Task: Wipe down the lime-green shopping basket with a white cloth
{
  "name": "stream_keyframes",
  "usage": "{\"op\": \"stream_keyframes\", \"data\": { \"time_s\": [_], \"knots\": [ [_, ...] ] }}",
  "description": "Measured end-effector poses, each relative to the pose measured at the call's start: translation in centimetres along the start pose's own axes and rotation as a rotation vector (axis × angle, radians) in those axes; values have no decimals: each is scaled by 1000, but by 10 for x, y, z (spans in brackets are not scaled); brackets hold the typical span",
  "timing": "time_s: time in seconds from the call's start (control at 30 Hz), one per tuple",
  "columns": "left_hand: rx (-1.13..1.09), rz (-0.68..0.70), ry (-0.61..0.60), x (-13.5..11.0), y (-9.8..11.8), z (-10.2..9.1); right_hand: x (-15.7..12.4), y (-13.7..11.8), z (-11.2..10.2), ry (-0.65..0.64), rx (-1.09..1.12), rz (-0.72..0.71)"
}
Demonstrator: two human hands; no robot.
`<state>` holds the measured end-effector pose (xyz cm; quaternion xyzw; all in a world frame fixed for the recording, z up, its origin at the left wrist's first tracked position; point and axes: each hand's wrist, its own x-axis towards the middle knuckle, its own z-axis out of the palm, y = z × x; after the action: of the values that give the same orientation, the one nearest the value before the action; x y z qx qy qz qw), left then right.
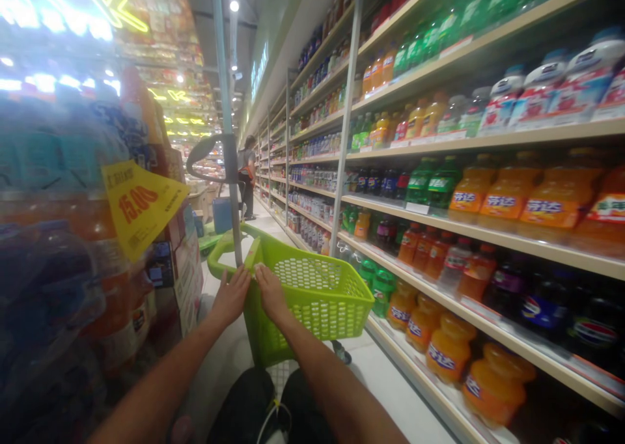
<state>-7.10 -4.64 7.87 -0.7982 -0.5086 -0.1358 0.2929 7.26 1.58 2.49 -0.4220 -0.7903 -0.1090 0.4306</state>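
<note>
Basket (342, 314) lies straight ahead, long axis down the aisle; left hand (233, 295) and right hand (271, 292) side by side, equally near, fingers (261, 273) curled over its near rim.

Shelves (512, 241) lined with bottles (508, 198), basket (336, 317) on floor (390, 382)

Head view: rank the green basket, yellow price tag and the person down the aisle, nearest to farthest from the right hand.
1. Green basket: right hand rests on its rim.
2. Yellow price tag: left display.
3. Person: far down the aisle.
</note>
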Motion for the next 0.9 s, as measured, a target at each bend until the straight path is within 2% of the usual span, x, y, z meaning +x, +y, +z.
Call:
{"op": "stream_keyframes", "data": {
  "time_s": [0.1, 0.2, 0.27, 0.37, 0.47, 0.6, 0.7, 0.77, 0.9],
  "knots": [
    [31, 39, -47, -2, -5, -1, -20, 29, -19, -70, -77, 101],
    [38, -5, -83, 2, 6, -2, -34, 48, -26, -52, -112, 222],
    [17, 4, -116, 8, 19, -2, -34, 45, -20, -12, -82, 197],
    [-13, 24, -170, 15, 37, -1, -28, 28, -6, 48, -33, 70],
    [-8, 4, -185, 15, 42, 1, -32, 25, -6, 49, -67, 28],
    [-4, -11, -188, 16, 42, 0, -59, 62, -34, -48, -183, 106],
    [-7, -78, -209, 23, 52, 1, -73, 86, -49, -54, -232, 195],
    [-23, -79, -217, 28, 62, 2, -73, 86, -47, -28, -221, 197],
    [-62, 1, -227, 29, 76, 5, -60, 61, -31, -20, -139, 105]
  ]
}}
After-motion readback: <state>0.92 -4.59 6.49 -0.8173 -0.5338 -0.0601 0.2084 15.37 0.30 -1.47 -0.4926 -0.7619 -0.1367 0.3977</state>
